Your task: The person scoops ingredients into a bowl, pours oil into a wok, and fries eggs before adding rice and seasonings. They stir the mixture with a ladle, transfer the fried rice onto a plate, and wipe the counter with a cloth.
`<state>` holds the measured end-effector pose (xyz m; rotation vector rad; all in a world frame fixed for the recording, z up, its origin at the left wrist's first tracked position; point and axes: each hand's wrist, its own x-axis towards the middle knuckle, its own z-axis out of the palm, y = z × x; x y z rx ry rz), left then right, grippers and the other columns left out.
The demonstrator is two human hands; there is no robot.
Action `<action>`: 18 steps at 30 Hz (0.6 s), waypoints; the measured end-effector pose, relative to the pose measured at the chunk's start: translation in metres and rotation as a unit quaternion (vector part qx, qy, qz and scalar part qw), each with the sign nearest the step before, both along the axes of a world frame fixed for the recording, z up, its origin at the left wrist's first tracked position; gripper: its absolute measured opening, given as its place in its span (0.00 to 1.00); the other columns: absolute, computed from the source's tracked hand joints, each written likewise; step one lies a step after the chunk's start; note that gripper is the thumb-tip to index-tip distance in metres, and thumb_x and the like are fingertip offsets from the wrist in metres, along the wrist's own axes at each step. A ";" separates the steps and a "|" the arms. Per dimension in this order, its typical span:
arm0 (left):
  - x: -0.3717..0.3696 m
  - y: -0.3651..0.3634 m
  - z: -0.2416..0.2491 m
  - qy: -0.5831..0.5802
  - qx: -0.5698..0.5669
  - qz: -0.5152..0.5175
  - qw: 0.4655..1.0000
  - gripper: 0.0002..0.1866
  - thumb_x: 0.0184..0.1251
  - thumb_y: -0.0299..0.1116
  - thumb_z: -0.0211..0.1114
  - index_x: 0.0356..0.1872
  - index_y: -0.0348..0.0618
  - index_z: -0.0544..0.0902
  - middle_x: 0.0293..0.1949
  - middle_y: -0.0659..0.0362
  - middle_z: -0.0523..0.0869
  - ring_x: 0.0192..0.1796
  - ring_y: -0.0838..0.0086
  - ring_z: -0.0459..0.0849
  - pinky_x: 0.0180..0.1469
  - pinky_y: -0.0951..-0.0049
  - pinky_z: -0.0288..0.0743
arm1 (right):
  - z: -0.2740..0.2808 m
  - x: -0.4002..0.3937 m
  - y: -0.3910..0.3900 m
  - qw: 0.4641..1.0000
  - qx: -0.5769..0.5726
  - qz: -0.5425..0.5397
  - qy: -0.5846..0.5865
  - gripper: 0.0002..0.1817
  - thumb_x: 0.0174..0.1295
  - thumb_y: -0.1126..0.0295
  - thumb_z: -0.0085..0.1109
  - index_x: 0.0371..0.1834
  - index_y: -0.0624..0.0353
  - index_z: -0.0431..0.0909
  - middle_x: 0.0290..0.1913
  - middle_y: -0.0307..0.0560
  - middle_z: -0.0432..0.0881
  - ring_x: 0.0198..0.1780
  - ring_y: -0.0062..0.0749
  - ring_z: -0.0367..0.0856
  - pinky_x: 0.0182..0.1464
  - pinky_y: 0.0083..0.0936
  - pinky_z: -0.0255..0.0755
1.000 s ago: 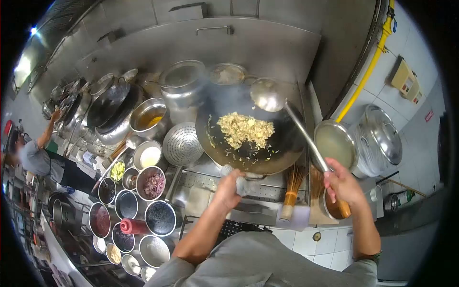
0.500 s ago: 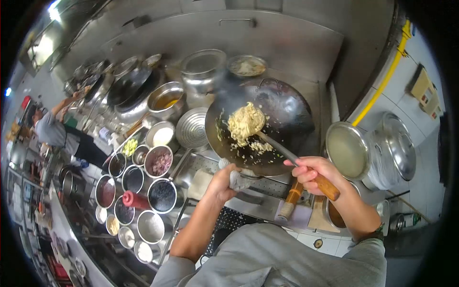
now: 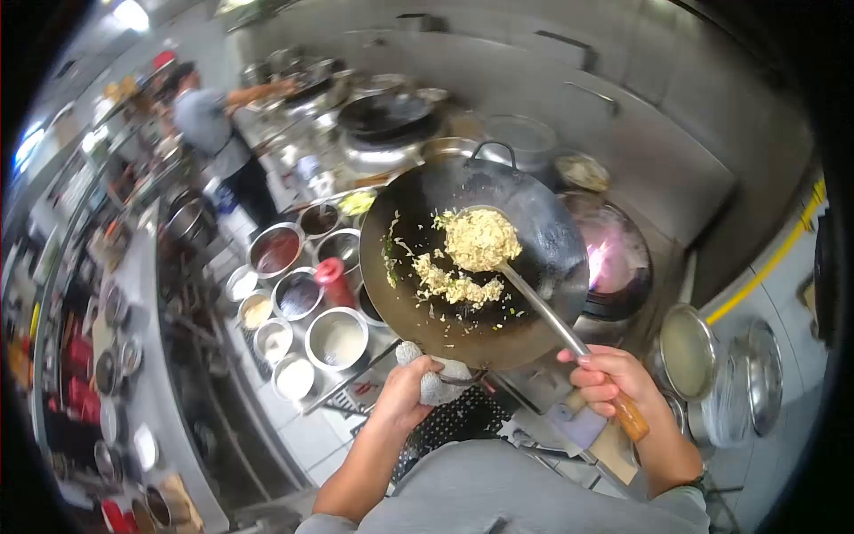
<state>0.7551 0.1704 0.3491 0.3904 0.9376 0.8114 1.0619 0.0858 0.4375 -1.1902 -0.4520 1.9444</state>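
Observation:
My left hand point(image 3: 406, 392) is closed on the near handle of a large dark wok point(image 3: 547, 200), with a grey cloth point(image 3: 438, 383) between palm and metal. The wok is off the burner, over the counter to its left. My right hand point(image 3: 616, 377) is wrapped around the wooden end of a long-handled ladle point(image 3: 544, 307). The ladle's bowl is inside the wok, heaped with yellowish fried food point(image 3: 482, 238), possibly rice or egg. More of this food and green bits lie scattered on the wok's surface.
A lit burner point(image 3: 609, 267) flames right of the wok. Seasoning pots and a red squeeze bottle point(image 3: 333, 281) stand on the left. A metal pot point(image 3: 687, 351) is at right. Another person point(image 3: 206, 125) works at the far-left stoves. A long steel counter point(image 3: 200, 427) runs along the left.
The wok has been lifted off the burner and moved left, uncovering the flame. The loaded ladle has travelled with it, and my view has turned left.

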 end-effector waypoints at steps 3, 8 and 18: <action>-0.055 -0.038 -0.010 0.009 -0.013 0.075 0.997 0.17 0.62 0.27 0.61 0.53 0.35 0.79 0.50 0.51 0.85 0.49 0.60 0.86 0.52 0.57 0.81 | -0.001 -0.037 -0.008 0.997 0.005 0.070 0.030 0.16 0.75 0.69 0.49 0.62 0.61 0.71 0.26 0.32 0.65 0.17 0.15 0.64 0.14 0.21 0.66; -0.120 -0.107 0.023 -0.017 -0.001 0.167 0.986 0.20 0.61 0.31 0.63 0.54 0.36 0.79 0.53 0.52 0.85 0.53 0.60 0.86 0.56 0.55 0.80 | -0.049 -0.080 0.003 0.965 0.055 0.211 0.143 0.26 0.78 0.55 0.46 0.69 0.61 0.66 0.33 0.45 0.77 0.27 0.32 0.81 0.23 0.31 0.80; -0.151 -0.176 0.014 -0.116 0.090 0.439 0.886 0.22 0.64 0.31 0.62 0.59 0.35 0.76 0.55 0.49 0.84 0.56 0.58 0.85 0.61 0.54 0.79 | -0.477 -0.088 0.146 0.584 0.197 0.553 -0.560 0.37 0.60 0.46 0.66 0.62 0.69 0.75 0.61 0.61 0.80 0.56 0.52 0.83 0.58 0.42 0.77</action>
